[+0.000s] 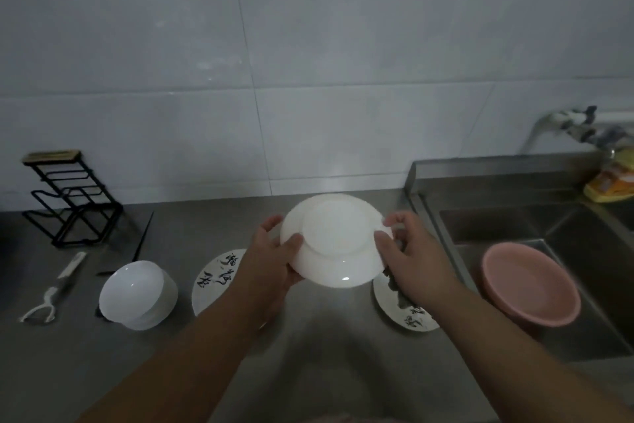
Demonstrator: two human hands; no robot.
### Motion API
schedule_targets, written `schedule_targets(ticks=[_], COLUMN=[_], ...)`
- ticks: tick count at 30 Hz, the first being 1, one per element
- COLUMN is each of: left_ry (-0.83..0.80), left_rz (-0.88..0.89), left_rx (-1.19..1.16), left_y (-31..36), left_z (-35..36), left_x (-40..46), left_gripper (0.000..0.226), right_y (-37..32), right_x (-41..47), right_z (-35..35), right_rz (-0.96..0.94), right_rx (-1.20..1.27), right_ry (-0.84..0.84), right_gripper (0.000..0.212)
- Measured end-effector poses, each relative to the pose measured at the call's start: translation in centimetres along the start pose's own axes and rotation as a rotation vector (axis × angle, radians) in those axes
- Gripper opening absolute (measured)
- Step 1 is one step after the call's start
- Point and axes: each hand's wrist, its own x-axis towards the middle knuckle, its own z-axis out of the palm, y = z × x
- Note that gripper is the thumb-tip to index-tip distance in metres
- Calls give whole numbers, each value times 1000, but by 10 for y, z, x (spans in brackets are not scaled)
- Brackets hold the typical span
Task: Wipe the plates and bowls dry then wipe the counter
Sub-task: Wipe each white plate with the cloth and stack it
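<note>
Both your forearms reach forward and converge on the upturned white bowl (pixel 334 239). Your left hand (pixel 274 256) grips the bowl's left rim, thumb lying over its underside and fingers curled behind the edge. Your right hand (pixel 410 251) is at the bowl's right rim, fingers bent against the edge, with a dark cloth (pixel 394 280) beneath its palm.

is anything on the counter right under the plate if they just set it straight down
Nothing visible does. The white plate hangs over bare counter, between the two patterned plates lying to either side; the left hand and right hand grip its rim.
</note>
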Motion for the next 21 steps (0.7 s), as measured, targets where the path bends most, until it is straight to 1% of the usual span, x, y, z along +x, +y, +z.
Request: schedule_targets(ticks=[1,2,3,4,5,6,7,8,9,10,11,12,13,14,15,17,19,21], left_ry=[-31,-58,-77,-85,-89,-90,-94,-95,-101,-108,-124,-143,-167,-194,-221,-260,-280,-286], left_rz=[-36,-53,-57,-53,-43,-36,-36,-34,-32,-30,-25,-20,-12,-5,-1,4,3,16], left_rx=[-118,-182,-205,-207,-205,-205,-206,-207,-211,-214,-220,-226,-225,-219,-208,-174,-155,-150], left_y=[6,12,16,20,23,25,27,28,30,31,32,33,36,38,40,43,44,46], left_z=[0,1,0,0,0,-1,-1,-1,0,2,3,4,6,7,8,11,16,21], left_x=[0,0,0,-1,0,0,0,-1,-2,-4,-5,-6,-8,-10,-12,-16,-21,-22], left_gripper=[40,38,35,31,30,30,30,30,30,31,31,32,34,38,43,47,39,36], right_y=[-1,-4,-7,-9,-12,-18,-22,-27,-29,-31,-29,-24,-19,-15,-15,-23,-34,-43], right_x=[3,5,5,7,6,4,2,-1,-3,-6,-6,-6,-5,-3,-1,3,5,1], right_z=[-4,-7,-10,-12,-13,-13,-13,-11,-9,-6,0,7,13,17,20,23,28,35], right_rz=[-33,-69,-86,-76,-58,-39,-63,-139,-247,-362,-473,-556,-594,-597,-582,-542,-540,-621], right_rx=[-126,-281,-406,-444,-379,-249,-124,-70,-92,-158,-271,-441,-621,-774,-877,-939,-887,-829], right_ry=[-15,-10,26,81,136,179,214,231,218,165,83,3,-50,-55,-25,32,39,8], right_gripper=[15,19,22,22,20,17,17,22,32,43,55,66,76,82,87,93,98,99])
